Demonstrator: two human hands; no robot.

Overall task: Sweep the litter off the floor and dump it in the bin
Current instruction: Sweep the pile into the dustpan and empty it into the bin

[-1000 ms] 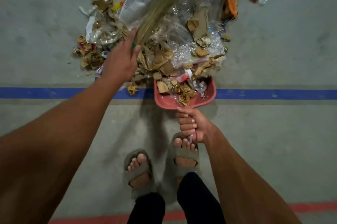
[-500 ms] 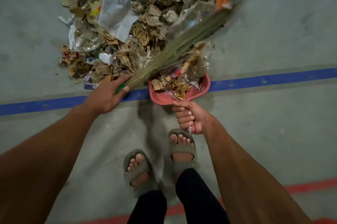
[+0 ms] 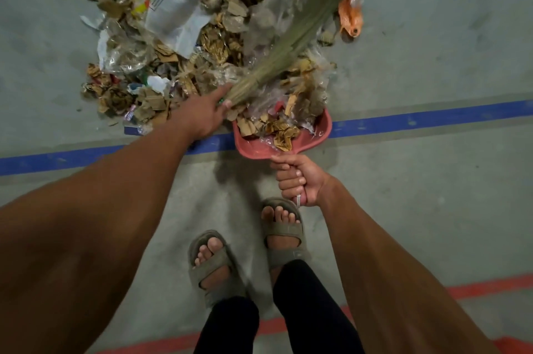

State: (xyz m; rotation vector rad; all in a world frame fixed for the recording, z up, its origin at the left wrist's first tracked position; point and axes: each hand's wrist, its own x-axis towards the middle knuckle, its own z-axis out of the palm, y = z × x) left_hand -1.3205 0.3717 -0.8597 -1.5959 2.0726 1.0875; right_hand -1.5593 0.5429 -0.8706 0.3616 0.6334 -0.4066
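From the head camera, the left hand (image 3: 202, 117) holds the broom (image 3: 291, 39) tight near its bottom. The litter (image 3: 202, 45) lies just past it. The right hand (image 3: 300, 180) grips the handle of the red dustpan (image 3: 259, 146), which has scraps in it.

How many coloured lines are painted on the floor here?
2. A blue line crosses the floor under the pink dustpan, just below the litter pile. A red line runs nearer, behind the sandalled feet. The arms may hide more.
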